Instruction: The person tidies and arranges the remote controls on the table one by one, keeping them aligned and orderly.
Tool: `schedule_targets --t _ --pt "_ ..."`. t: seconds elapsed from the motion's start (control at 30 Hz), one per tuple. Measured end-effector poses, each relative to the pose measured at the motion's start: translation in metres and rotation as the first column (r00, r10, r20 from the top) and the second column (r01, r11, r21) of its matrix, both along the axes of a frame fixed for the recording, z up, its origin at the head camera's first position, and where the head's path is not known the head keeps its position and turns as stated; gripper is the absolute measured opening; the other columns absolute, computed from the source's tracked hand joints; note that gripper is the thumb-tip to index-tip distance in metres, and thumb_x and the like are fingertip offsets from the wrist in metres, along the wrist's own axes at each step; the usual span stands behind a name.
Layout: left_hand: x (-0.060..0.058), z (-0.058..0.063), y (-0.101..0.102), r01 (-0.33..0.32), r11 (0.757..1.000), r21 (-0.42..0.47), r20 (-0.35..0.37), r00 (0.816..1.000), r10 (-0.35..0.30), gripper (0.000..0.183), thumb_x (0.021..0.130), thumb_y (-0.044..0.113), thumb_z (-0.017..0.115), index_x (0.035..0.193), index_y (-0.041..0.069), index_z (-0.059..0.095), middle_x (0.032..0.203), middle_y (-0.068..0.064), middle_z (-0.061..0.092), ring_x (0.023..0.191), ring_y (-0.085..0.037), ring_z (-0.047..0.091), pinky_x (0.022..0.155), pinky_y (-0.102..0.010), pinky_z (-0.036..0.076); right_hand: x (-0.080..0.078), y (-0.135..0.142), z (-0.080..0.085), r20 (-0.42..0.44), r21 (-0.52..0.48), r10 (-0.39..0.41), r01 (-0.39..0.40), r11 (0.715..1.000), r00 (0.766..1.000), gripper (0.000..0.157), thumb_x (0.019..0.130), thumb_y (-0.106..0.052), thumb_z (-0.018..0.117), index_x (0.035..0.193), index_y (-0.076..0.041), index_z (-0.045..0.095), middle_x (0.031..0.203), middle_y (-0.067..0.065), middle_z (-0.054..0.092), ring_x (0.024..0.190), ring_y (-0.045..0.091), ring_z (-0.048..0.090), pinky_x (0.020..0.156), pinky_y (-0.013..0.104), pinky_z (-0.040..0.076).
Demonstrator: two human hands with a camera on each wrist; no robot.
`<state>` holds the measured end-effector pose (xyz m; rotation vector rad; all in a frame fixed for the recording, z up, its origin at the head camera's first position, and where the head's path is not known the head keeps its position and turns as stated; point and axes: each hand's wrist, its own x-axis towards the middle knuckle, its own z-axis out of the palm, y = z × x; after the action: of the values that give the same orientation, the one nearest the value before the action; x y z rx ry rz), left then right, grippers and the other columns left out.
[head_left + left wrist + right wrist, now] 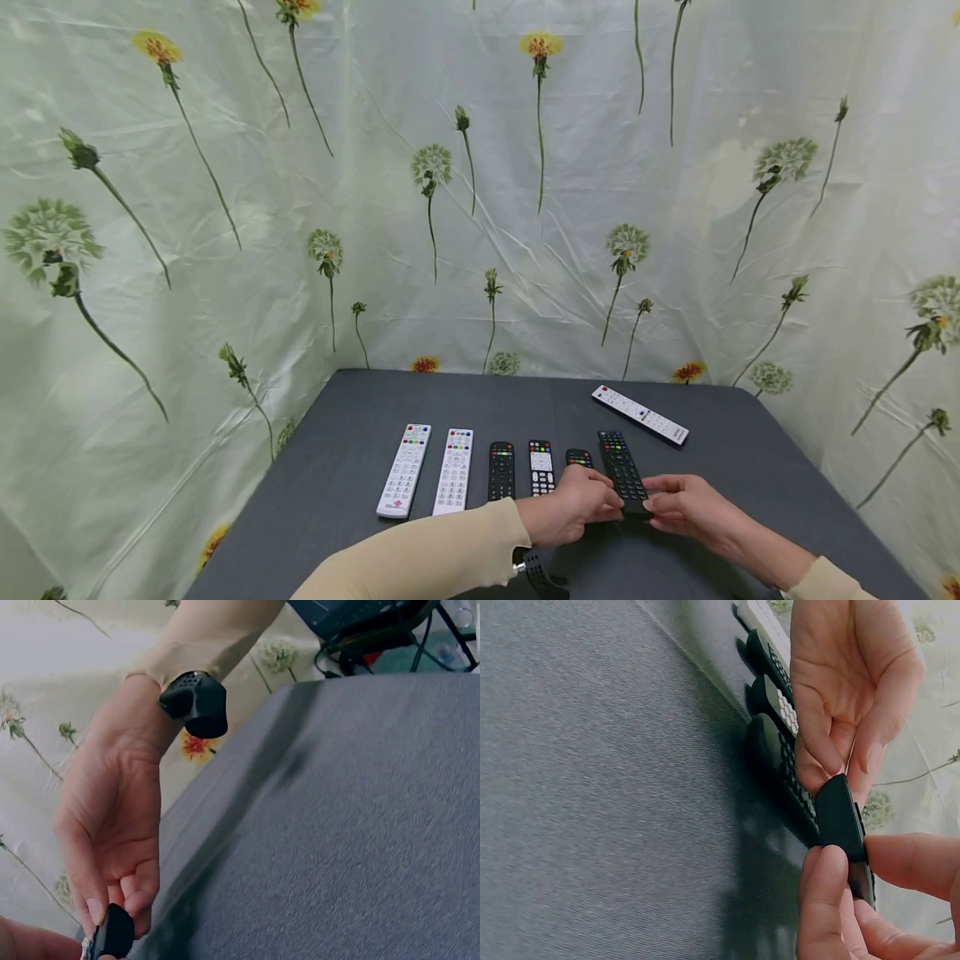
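Note:
A long black remote control is held at its near end by both hands, its far end pointing away across the table. My left hand grips its left side between thumb and fingers. On the opposite side, my right hand pinches the edge. The right wrist view shows the remote's blunt end tilted, with fingers and thumbs of both hands about it. Just left of it lies a black remote with coloured buttons, partly hidden by my left hand.
Further left are a black remote with white buttons, another black remote and two white remotes, roughly in a row. One white remote lies slanted behind, at the right. A flowered sheet hangs around the grey table.

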<state>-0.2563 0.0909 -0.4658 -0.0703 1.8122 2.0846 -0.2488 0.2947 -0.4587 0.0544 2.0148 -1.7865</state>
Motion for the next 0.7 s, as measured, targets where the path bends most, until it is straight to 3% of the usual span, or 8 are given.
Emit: schedule_targets --t 0.2,0.37,0.57,0.7 --pt "0.008 0.001 0.001 0.035 0.999 -0.012 0.009 0.999 -0.035 0.017 0.08 -0.016 0.059 0.094 -0.007 0.064 0.087 -0.016 0.067 0.08 -0.023 0.072 0.074 -0.033 0.06 0.005 0.003 -0.007 0.032 0.01 -0.011 0.011 1.0 0.999 0.059 0.093 -0.004 0.066 0.139 0.021 0.039 0.113 0.011 0.065 0.09 0.017 0.067 0.083 0.037 0.057" --pt "0.013 0.005 0.001 0.045 0.997 -0.059 0.025 0.999 -0.044 0.021 0.08 -0.011 0.057 0.098 -0.004 0.067 0.092 -0.012 0.067 0.086 -0.021 0.071 0.078 -0.032 0.059 0.009 0.004 -0.012 0.06 0.012 -0.024 0.023 1.0 0.998 0.058 0.093 -0.003 0.066 0.139 0.02 0.039 0.11 0.013 0.065 0.086 0.017 0.068 0.082 0.036 0.058" --pt "0.011 0.01 0.003 -0.012 0.995 -0.102 0.019 1.0 0.014 0.019 0.08 -0.007 0.058 0.095 0.0 0.068 0.088 -0.009 0.069 0.073 -0.014 0.065 0.072 -0.029 0.055 0.008 0.005 -0.019 -0.017 0.085 0.022 -0.021 0.996 1.0 0.056 0.091 -0.003 0.064 0.137 0.021 0.042 0.103 0.009 0.066 0.086 0.017 0.066 0.078 0.037 0.058" --pt "0.012 0.01 0.007 -0.006 0.998 -0.07 -0.01 1.0 0.005 0.027 0.079 -0.009 0.056 0.102 -0.003 0.067 0.081 -0.006 0.063 0.069 -0.013 0.058 0.075 -0.034 0.057 0.009 0.003 -0.021 -0.081 0.187 0.051 -0.035 0.982 0.995 0.052 0.088 0.001 0.065 0.132 0.021 0.046 0.095 0.007 0.069 0.083 0.019 0.066 0.073 0.038 0.059"
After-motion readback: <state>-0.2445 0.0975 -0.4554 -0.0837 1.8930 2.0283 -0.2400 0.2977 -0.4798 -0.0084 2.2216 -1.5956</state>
